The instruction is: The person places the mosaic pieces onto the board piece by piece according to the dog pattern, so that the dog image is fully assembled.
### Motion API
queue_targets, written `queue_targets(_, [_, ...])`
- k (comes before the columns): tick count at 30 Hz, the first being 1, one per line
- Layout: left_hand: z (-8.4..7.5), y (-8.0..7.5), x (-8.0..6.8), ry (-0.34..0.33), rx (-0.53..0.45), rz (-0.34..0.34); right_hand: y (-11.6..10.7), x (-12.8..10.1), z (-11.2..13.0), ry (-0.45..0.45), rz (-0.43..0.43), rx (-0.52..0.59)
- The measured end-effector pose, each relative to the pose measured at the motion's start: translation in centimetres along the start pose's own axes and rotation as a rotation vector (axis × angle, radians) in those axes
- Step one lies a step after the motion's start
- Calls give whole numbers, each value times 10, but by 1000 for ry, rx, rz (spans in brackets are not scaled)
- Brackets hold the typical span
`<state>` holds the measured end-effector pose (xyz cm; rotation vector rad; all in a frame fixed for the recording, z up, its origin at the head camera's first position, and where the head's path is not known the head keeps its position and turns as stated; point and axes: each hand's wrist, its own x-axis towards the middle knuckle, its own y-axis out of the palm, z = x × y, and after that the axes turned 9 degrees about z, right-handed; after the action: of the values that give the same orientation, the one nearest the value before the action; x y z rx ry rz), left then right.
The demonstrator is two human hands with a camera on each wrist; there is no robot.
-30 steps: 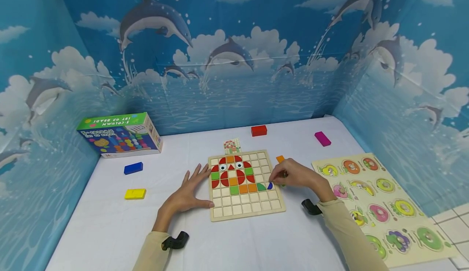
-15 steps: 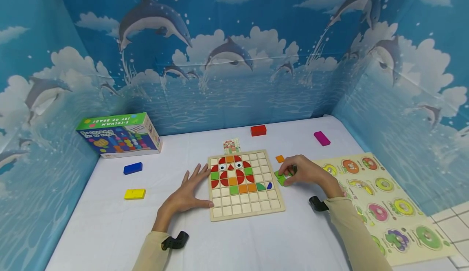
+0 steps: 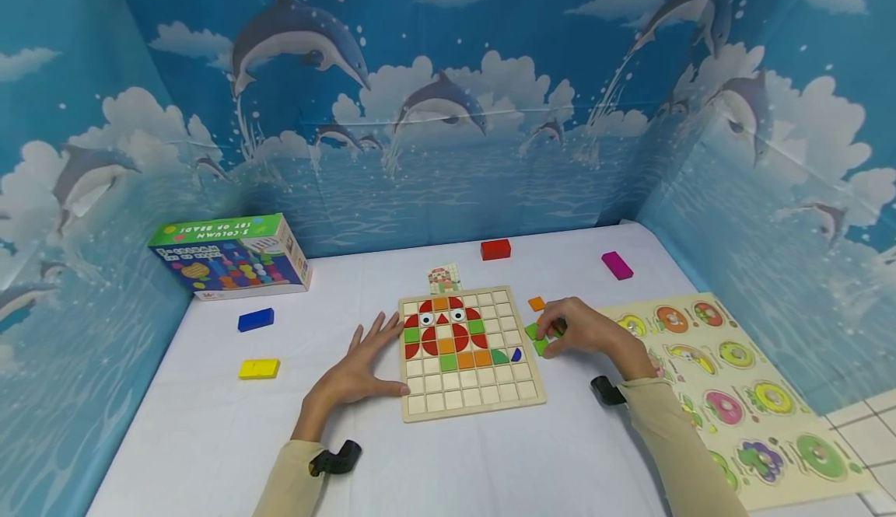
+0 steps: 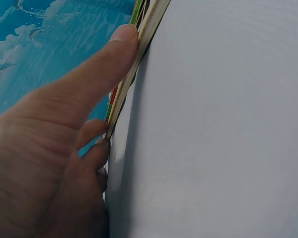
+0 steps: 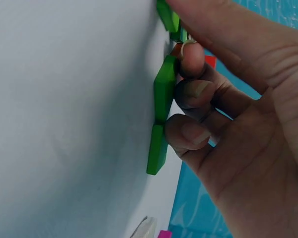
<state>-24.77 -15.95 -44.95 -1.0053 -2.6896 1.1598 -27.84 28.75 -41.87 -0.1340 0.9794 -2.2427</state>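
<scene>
A pale wooden grid board (image 3: pixel 476 399) bears red, orange and green tiles and two eye tiles in an owl-like pattern. My left hand (image 3: pixel 357 369) rests along its left edge, fingers spread; in the left wrist view the thumb (image 4: pixel 121 44) lies against the board's edge (image 4: pixel 144 47). Right of the board, my right hand (image 3: pixel 581 330) bends over green tiles (image 3: pixel 540 344) on the cloth, thumb and index finger around one. In the right wrist view, the curled fingers (image 5: pixel 191 134) touch further green tiles (image 5: pixel 164 89). A blue piece (image 3: pixel 516 354) lies in a board cell.
A picture card (image 3: pixel 444 278) lies behind the board, an orange tile (image 3: pixel 536 303) to its right. Red (image 3: pixel 495 249), magenta (image 3: pixel 617 265), blue (image 3: pixel 256 319) and yellow (image 3: pixel 259 369) blocks are spread about. A fruit puzzle board (image 3: pixel 763 455) lies right; a box (image 3: pixel 231 260) stands back left.
My right hand has left the blue piece at the board's right side and moved right onto the green tiles. The left hand has stayed in place.
</scene>
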Motion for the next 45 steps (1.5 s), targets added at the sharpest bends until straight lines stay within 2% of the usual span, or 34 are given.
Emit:
queue_targets(8, [0, 0, 1, -8, 18, 3, -1, 0, 7, 41, -18, -19])
queue_targets(11, [0, 0, 1, -12, 26, 7, -1, 0, 14, 8, -32, 2])
queue_targets(14, [-1, -1, 0, -21, 27, 12, 4, 5, 25, -62, -25, 28])
queue_targets(19, [-3, -2, 0, -23, 23, 12, 27, 22, 49, -158, -4, 56])
queue_targets(27, [-2, -2, 0, -14, 25, 10, 69, 44, 84, -241, -25, 40])
queue_targets(34, [-1, -2, 0, -4, 26, 12, 91, 55, 99, -226, -12, -14])
queue_targets(45, [0, -1, 1, -19, 26, 19, 98, 60, 108, -186, -31, -94])
